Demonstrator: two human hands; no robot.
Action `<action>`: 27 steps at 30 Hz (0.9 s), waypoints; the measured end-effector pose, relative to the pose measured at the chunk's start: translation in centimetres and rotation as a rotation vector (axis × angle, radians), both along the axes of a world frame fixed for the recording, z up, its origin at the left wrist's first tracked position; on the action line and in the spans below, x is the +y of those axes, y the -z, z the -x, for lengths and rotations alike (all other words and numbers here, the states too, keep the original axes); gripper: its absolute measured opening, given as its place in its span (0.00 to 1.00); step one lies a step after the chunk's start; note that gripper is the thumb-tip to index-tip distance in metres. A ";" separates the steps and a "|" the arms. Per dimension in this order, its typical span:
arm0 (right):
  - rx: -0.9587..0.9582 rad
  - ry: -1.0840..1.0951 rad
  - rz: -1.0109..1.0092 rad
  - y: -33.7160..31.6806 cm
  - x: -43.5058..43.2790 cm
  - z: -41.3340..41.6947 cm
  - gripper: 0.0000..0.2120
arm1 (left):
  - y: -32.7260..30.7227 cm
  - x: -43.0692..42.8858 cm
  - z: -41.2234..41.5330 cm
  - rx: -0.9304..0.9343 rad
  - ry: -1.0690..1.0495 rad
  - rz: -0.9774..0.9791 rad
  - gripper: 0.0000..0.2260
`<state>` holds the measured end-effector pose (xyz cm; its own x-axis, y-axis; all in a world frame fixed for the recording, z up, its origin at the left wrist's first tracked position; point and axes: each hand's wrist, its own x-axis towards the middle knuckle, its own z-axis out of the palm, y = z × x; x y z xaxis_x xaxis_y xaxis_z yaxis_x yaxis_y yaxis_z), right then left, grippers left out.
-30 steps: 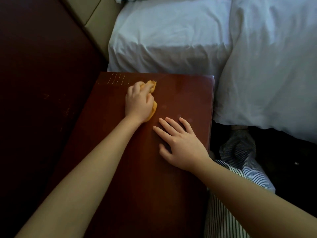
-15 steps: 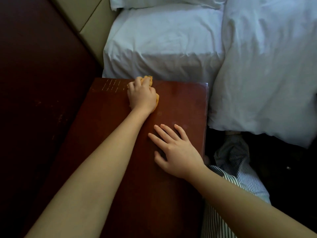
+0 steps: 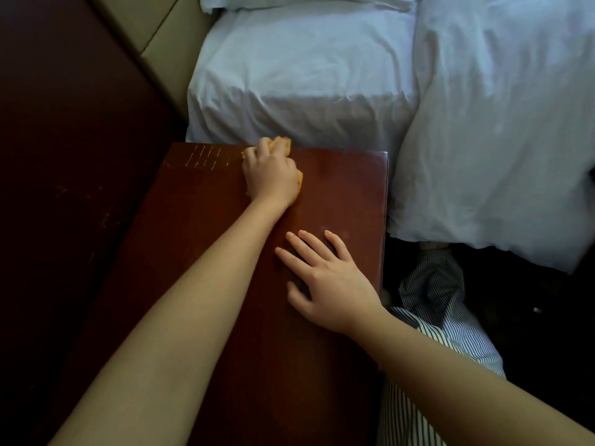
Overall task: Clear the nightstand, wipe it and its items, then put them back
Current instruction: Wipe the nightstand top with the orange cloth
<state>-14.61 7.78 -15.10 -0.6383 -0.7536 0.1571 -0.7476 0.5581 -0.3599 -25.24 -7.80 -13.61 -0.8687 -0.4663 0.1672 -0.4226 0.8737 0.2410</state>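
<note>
A small orange cloth (image 3: 284,145) is bunched under the left hand (image 3: 270,177), whose fingers are curled down over it, at the 12 o'clock edge of the nightstand (image 3: 341,188), just short of the bed sheet (image 3: 299,78). The cloth is judged soft, light and easily crumpled, best kept gathered in the palm so that pressure is spread; whether it is damp cannot be told in this dim light. The right hand (image 3: 328,278) is laid flat towards 3 o'clock on the top, fingers straight and spread, nothing held. The polished top is judged hard and slick. No container is shown; a striped garment (image 3: 431,294) is seen at 4 o'clock, beside the nightstand.
</note>
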 end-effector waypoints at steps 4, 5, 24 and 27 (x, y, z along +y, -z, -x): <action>-0.034 -0.012 0.010 -0.1 0.0 0.1 0.26 | 0.2 2.4 0.6 0.001 0.233 -0.010 0.22; -0.030 -0.011 0.016 -0.1 0.0 0.1 0.26 | 0.1 2.9 0.2 0.013 0.318 -0.029 0.23; -0.067 -0.052 0.067 0.4 0.1 0.3 0.21 | -0.1 9.3 2.1 -0.057 0.849 -0.060 0.22; -0.044 -0.033 0.065 0.3 0.0 0.2 0.24 | 0.0 7.6 1.7 -0.037 0.887 -0.074 0.22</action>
<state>-14.84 7.79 -15.44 -0.6203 -0.7638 0.1786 -0.7480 0.5075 -0.4276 -26.93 -0.18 -13.58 -0.9193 0.3721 0.1281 0.3935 0.8658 0.3090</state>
